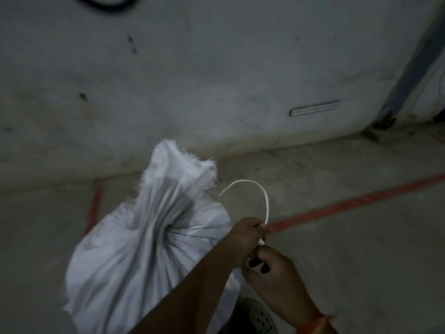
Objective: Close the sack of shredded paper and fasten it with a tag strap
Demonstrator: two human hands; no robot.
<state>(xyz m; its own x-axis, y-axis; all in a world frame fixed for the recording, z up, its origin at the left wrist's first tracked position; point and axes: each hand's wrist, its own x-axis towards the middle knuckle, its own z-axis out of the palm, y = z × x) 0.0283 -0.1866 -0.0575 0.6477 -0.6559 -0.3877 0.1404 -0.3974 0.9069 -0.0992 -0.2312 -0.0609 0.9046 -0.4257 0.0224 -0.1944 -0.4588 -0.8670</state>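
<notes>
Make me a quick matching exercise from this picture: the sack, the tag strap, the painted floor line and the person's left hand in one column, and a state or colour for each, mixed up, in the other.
Column one:
1. sack
2. tag strap
3. floor line
4. left hand

Column two:
A. red, running across the concrete
B. white cloth, neck gathered and cinched
C. pinching the strap beside the sack's neck
D. thin and white, free end arching upward

Pairs: 1-B, 2-D, 3-A, 4-C
</notes>
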